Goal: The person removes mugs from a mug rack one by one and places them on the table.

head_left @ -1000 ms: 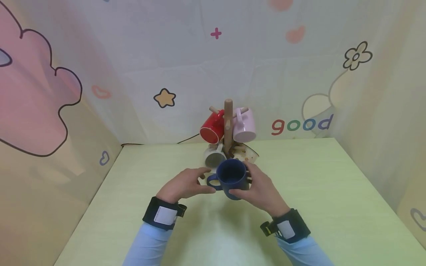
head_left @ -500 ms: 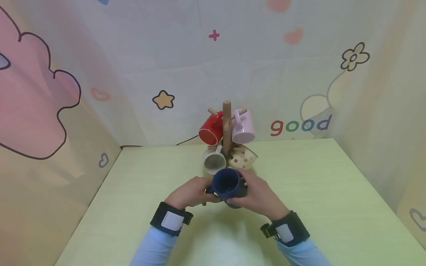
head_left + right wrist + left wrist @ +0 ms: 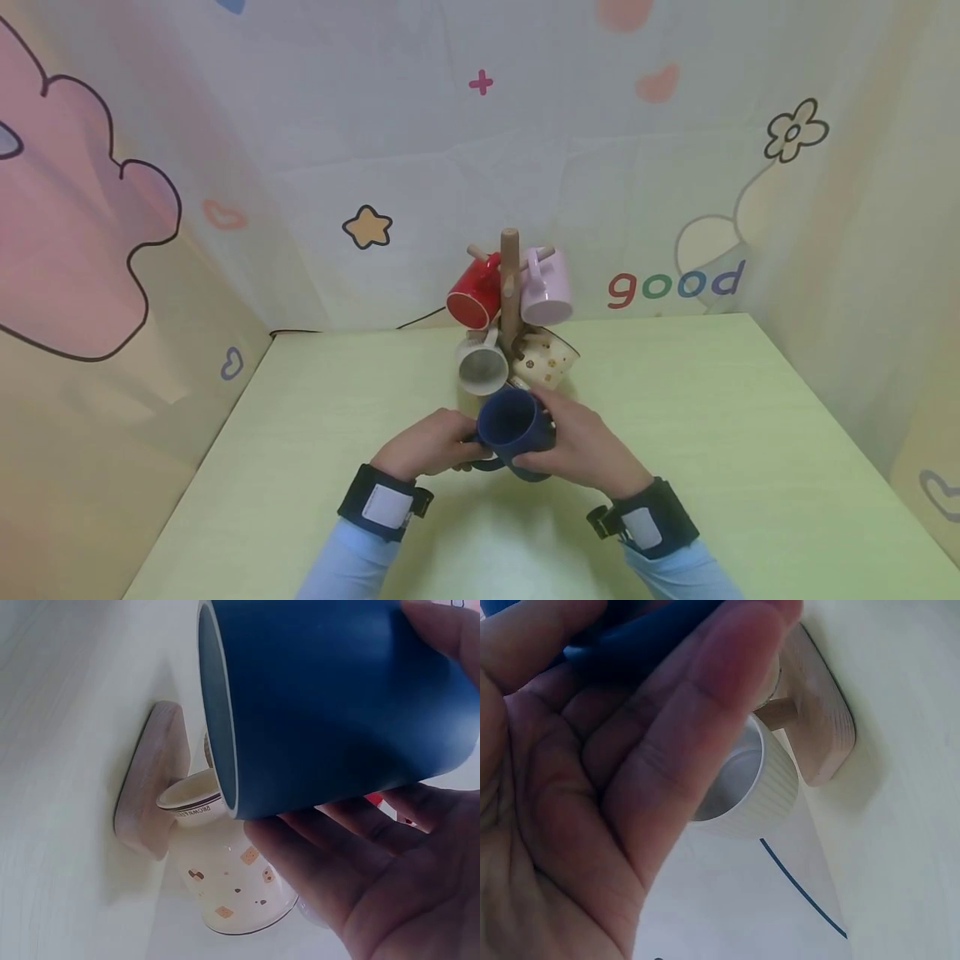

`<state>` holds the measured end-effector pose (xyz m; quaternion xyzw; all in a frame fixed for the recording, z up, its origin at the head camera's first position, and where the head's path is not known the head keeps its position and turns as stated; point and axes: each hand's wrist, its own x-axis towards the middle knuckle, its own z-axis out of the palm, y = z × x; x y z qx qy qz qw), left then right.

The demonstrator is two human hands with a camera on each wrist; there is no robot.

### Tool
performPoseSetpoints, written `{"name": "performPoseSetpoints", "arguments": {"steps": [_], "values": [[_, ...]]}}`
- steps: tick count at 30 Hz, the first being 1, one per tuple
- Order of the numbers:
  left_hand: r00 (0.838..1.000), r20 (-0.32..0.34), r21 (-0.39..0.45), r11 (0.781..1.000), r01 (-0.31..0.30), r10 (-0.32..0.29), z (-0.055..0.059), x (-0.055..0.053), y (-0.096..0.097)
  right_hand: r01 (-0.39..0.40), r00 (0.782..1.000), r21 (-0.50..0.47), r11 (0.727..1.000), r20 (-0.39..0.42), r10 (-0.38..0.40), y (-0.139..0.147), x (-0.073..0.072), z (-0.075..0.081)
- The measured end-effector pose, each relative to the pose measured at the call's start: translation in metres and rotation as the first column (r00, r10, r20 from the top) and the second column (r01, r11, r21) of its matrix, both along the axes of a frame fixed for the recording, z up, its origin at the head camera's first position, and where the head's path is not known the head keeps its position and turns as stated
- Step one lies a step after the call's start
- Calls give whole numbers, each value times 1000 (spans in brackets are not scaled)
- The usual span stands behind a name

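A dark blue mug [image 3: 517, 442] is held in front of the mug rack, its mouth facing up toward the head camera. My right hand [image 3: 588, 442] grips its body from the right, thumb on the near side; the right wrist view shows the fingers [image 3: 307, 862] along the mug's wall. At the left, my left hand [image 3: 431, 443] pinches the handle [image 3: 489, 465], which the fingers partly cover. Just beyond hang a ribbed white mug [image 3: 769, 787] and a cream mug with small printed patches [image 3: 232, 874], both on the rack's lower pegs.
The wooden rack's post [image 3: 510, 287] stands near the table's back edge, on a flat base [image 3: 154, 780]. A red mug [image 3: 474, 293] and a pink mug [image 3: 546, 292] hang from its upper pegs. A printed cloth [image 3: 352, 125] rises behind the pale table [image 3: 300, 433].
The blue mug has come down in the head view, nearer me and slightly left, with my right hand still around it. My left hand, earlier spread beside the handle, has closed on it.
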<state>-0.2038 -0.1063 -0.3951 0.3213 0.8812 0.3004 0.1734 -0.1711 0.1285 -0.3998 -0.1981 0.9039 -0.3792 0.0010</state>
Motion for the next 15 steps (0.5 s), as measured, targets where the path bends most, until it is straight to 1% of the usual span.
{"name": "performPoseSetpoints", "arguments": {"steps": [5,10,13,15], "values": [[1000,5,16,1000,6,-6,2,2,-1,0,1000,-11,1000,28,1,0,0,0],[1000,9,25,1000,-4,4,2,2,-6,-13,998,-23,1000,67,14,0,0,1],[1000,4,24,1000,-12,12,3,3,-12,-16,995,8,1000,95,15,3,-1,1],[1000,-7,10,1000,-23,23,3,3,-16,-7,993,49,999,115,1,7,-1,1]]}}
